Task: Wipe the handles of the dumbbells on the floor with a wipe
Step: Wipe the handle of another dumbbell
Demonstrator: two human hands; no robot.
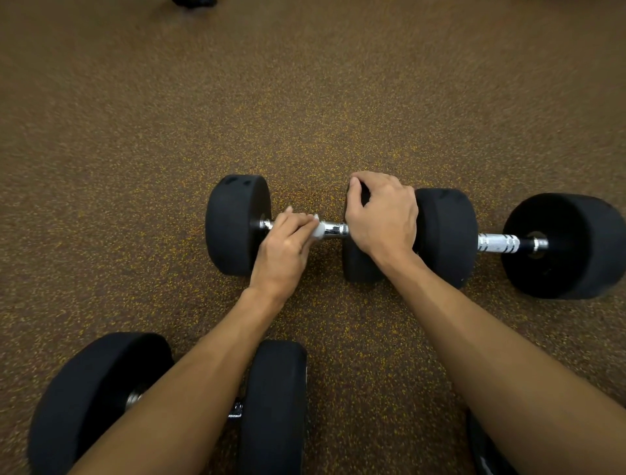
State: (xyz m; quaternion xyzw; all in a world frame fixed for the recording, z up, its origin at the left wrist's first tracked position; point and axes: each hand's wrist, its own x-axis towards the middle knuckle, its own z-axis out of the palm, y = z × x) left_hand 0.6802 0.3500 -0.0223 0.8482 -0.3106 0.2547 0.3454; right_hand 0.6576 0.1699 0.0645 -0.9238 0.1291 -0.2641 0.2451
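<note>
A black dumbbell (pixel 237 225) with a chrome handle (pixel 333 230) lies crosswise on the floor in the middle of the view. My left hand (pixel 284 247) curls over the left part of that handle and holds a small white wipe (pixel 317 230) against it. My right hand (pixel 382 217) grips the top of the same dumbbell's right weight, covering most of it. A second dumbbell (pixel 562 245) lies to the right, its chrome handle (pixel 498 243) bare. A third dumbbell (pixel 274 407) lies near me at the lower left, its handle mostly hidden under my left forearm.
The floor (pixel 305 101) is brown rubber flecked with yellow, open beyond the dumbbells. A dark object (pixel 194 2) shows at the top edge. Another black weight (pixel 484 451) peeks in at the bottom right under my right forearm.
</note>
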